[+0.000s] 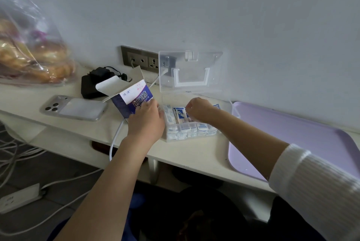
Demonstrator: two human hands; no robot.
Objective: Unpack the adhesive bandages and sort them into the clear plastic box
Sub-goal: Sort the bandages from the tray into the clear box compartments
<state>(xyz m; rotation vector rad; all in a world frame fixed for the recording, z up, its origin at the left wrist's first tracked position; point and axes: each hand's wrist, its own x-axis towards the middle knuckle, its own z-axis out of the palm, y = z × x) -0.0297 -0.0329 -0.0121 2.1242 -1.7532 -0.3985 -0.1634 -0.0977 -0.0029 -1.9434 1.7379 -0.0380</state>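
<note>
Currently the left grip [146,120] clasps the opened blue carton [134,96], tilted on the desk [194,153] just left of the clear box [165,138]. Over bandages [181,116] standing in the box, the right grip [198,110] has fingers curled; whether it holds one cannot be told.

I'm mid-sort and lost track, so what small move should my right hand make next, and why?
Probably release the bandages your right hand pinches into the back compartment of the clear box: the lid stands open, strips already stand there, and your left hand holds the open carton for more.
</note>
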